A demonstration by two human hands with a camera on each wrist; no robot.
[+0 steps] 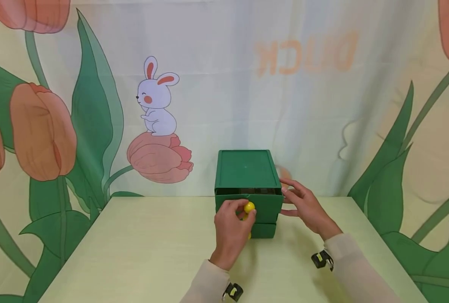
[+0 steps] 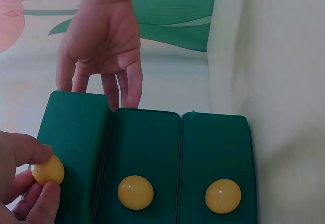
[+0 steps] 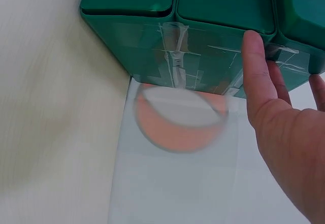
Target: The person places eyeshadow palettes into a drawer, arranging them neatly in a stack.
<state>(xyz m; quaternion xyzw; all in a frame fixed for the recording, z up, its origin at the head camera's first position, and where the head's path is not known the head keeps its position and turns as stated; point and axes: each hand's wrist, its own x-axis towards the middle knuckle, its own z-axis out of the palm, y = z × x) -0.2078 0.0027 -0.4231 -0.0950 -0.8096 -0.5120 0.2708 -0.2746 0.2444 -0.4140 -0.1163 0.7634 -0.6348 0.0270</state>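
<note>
A green drawer unit (image 1: 247,168) with three stacked drawers stands on the table. The top drawer (image 1: 267,206) sits pulled out a little, with a dark gap showing above its front. My left hand (image 1: 232,225) pinches that drawer's round yellow knob (image 2: 50,170) between thumb and fingers. Two more yellow knobs, the middle one (image 2: 135,192) and the bottom one (image 2: 223,196), are untouched. On the unit's right side, my right hand (image 1: 305,208) rests its extended fingers against the wall. Clear tape (image 3: 177,61) runs over that side wall. The drawer's contents cannot be made out.
The pale tabletop (image 1: 144,244) stretches to both sides of the unit. Close behind it hangs a curtain (image 1: 216,97) printed with tulips, a white rabbit and faint orange letters. Each wrist wears a small black device, one on the right sleeve (image 1: 322,259).
</note>
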